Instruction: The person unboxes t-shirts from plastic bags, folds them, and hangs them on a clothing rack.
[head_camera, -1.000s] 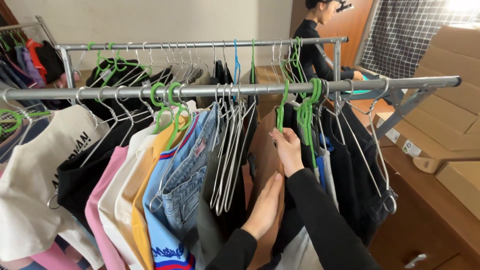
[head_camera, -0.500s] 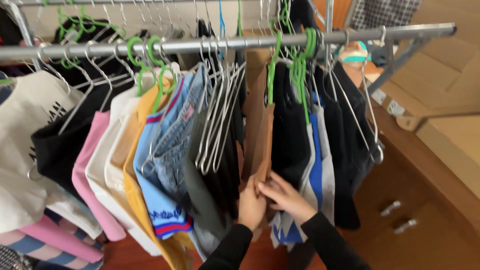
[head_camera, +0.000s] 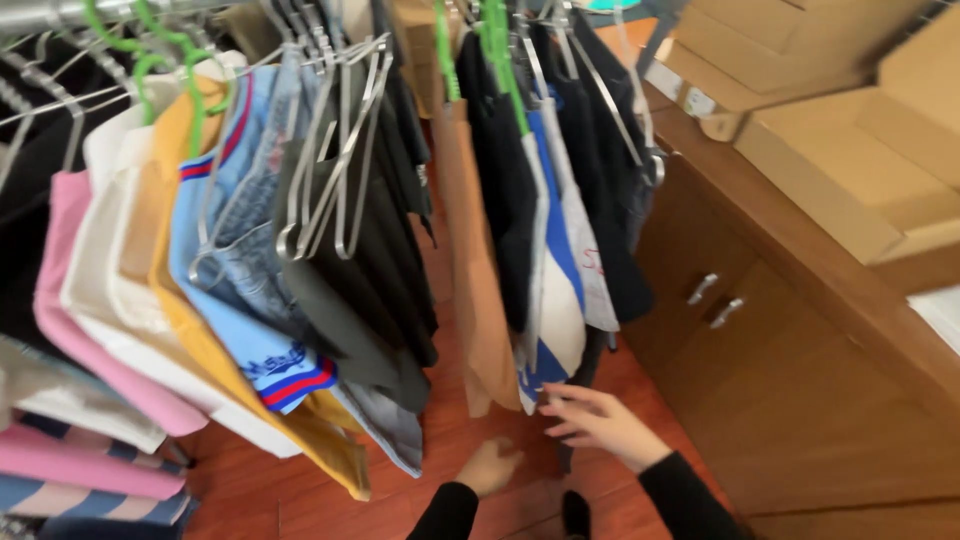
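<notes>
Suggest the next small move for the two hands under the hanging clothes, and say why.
Probably lift the right hand to take the blue-and-white garment's hem: its open fingers hover just below it, touching nothing. The left hand sits lower, beneath the tan garment.

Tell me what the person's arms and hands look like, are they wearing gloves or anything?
No gloves. Both hands are bare: the left hand and the right hand show no rings or watch that I can make out. Each arm is covered by a long black sleeve that ends at the wrist, plain with no pattern visible.

Left hand (head_camera: 488, 466) blurred (perhaps fisted); rail (head_camera: 60, 12) cropped.
</notes>
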